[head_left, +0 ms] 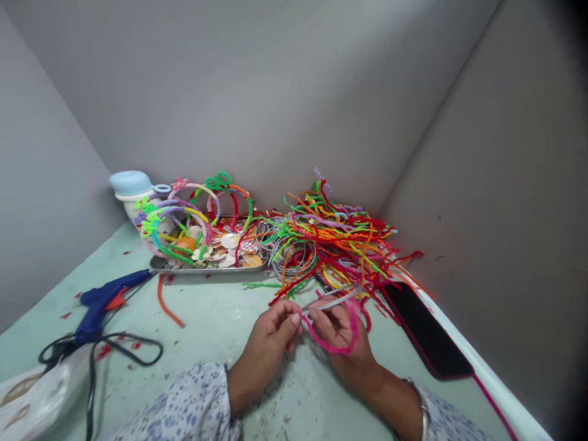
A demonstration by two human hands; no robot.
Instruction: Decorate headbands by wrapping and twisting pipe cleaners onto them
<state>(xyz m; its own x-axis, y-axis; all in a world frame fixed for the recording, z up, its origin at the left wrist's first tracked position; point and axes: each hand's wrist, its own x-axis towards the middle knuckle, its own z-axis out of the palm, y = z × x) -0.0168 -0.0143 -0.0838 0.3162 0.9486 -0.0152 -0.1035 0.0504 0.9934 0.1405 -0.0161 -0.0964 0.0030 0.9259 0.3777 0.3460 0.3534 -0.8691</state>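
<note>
Low in the middle of the head view, my two hands meet over the table. My left hand pinches the end of a pink pipe cleaner between thumb and fingers, by the tip of a thin silvery-grey band. Fingers of my right hand curl around that band, which looks like a bare hairband. From the pinch, the fuzzy pink strand loops across in front of my right hand. How the strand joins the band is too small to tell.
A heap of coloured pipe cleaners lies beyond my hands, beside coiled silver bands. A metal tray holds shells and wrapped hairbands. Left are a blue glue gun with its cord and a lidded bottle; right, a phone.
</note>
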